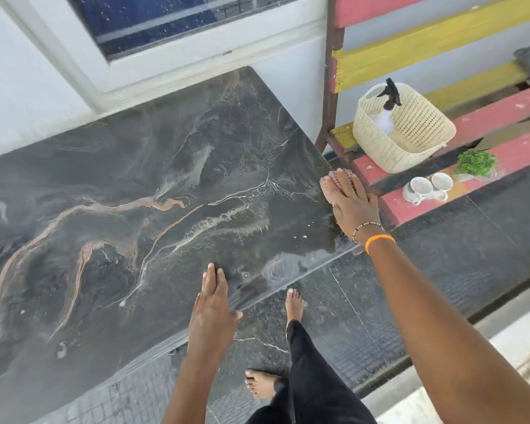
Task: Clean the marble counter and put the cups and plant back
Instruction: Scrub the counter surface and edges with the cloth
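Observation:
A dark marble counter (141,209) with orange and white veins fills the left and middle, bare of objects, with wet streaks near its front right corner. My right hand (354,206) lies flat on a pink cloth (334,180), pressing it on the counter's right edge. My left hand (211,313) rests flat at the front edge, fingers together, holding nothing. Two white cups (429,186) stand on a red and yellow slatted bench (496,117) to the right. A small green plant (475,162) sits just behind them.
A cream woven basket (410,139) holding a spray bottle with a black trigger (390,94) sits on the bench beside the plant. A white wall and a window (153,22) run behind the counter. My bare feet stand on dark floor tiles (441,270) below.

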A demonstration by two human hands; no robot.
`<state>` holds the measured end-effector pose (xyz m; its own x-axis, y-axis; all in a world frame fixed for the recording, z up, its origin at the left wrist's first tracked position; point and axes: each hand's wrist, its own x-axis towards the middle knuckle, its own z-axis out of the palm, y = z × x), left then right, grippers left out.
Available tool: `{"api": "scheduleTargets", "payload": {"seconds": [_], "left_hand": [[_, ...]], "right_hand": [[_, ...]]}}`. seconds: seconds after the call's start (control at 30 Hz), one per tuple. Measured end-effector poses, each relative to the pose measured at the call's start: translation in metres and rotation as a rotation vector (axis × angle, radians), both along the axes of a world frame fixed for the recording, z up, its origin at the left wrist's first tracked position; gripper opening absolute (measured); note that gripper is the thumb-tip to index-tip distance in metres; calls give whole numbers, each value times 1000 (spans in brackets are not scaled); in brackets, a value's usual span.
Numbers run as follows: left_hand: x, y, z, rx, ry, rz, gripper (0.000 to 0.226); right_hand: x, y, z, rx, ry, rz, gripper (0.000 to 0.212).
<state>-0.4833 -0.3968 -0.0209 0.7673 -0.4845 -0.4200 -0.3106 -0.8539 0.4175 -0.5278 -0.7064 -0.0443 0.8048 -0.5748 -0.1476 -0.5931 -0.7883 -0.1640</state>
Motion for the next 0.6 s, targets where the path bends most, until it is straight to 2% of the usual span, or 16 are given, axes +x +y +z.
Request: {"api": "scheduleTargets", "payload": {"seconds": [0.17, 0.3, 0.43, 0.6], "left_hand": [[-1, 4, -4, -27, -38, -2, 86], [-1, 5, -5, -55, -42, 1, 86], [-3, 12, -8, -64, -36, 20, 92], [-3, 40, -12, -35, -90, 103, 101]], "right_hand": [[-58, 29, -5, -8, -20, -95, 62], [-41, 65, -4, 14, -8, -107, 63], [1, 134, -4, 93, -55, 77, 66], [21, 233, -7, 195, -92, 430, 61]]}}
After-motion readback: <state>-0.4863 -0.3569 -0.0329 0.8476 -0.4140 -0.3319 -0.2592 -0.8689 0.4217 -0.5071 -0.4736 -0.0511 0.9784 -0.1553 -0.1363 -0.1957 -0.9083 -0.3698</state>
